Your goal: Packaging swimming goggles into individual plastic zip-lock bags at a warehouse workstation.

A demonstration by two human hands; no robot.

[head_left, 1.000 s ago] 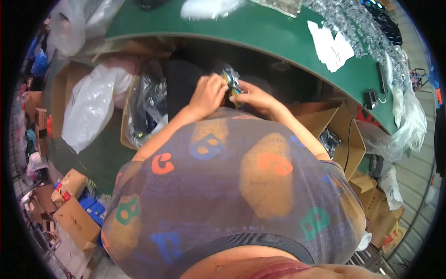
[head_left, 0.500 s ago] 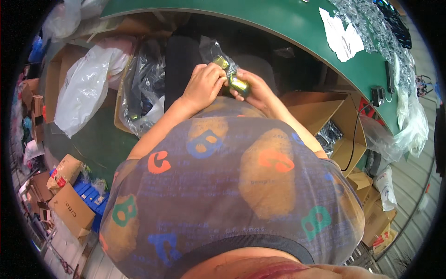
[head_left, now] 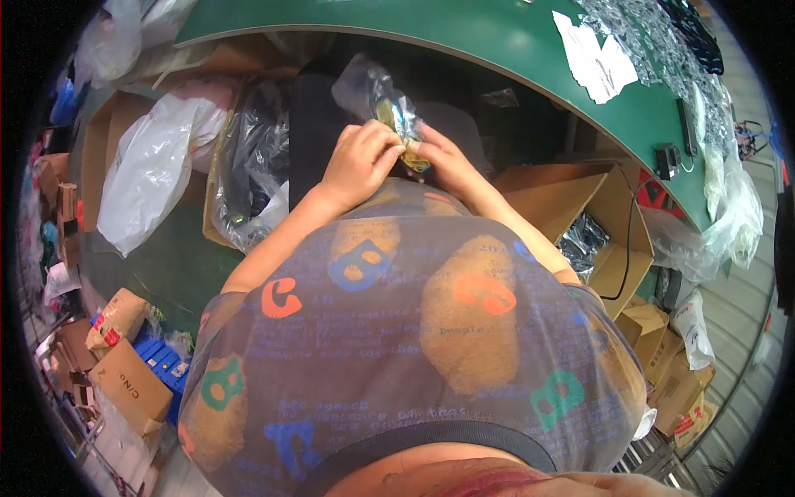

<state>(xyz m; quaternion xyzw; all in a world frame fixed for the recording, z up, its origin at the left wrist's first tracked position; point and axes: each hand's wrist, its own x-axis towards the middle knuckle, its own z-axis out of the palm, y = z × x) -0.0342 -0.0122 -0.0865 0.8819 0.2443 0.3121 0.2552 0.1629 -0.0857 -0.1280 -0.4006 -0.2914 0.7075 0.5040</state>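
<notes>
Both my hands are raised over my lap, close together. Between them is a pair of sunglasses (head_left: 416,159) with shiny yellow-green mirrored lenses, partly covered by my fingers. A clear plastic bag (head_left: 358,85) lies around and beyond the glasses; how far they sit inside it I cannot tell. My left hand (head_left: 356,163) is closed, its thumb and fingertips pinching at the bag beside the lenses. From the other side, my right hand (head_left: 447,163) grips the sunglasses, thumb on top.
A green table (head_left: 464,37) curves across in front. To the left stand an open box of clear-wrapped items (head_left: 252,166) and a white plastic bag (head_left: 149,170). An open cardboard box (head_left: 617,236) with black-wrapped items is at right, a cable (head_left: 631,248) hanging over it.
The glasses have turned between my hands, and the plastic bag now spreads more over them, away from me. My right fingers have moved in closer to my left.
</notes>
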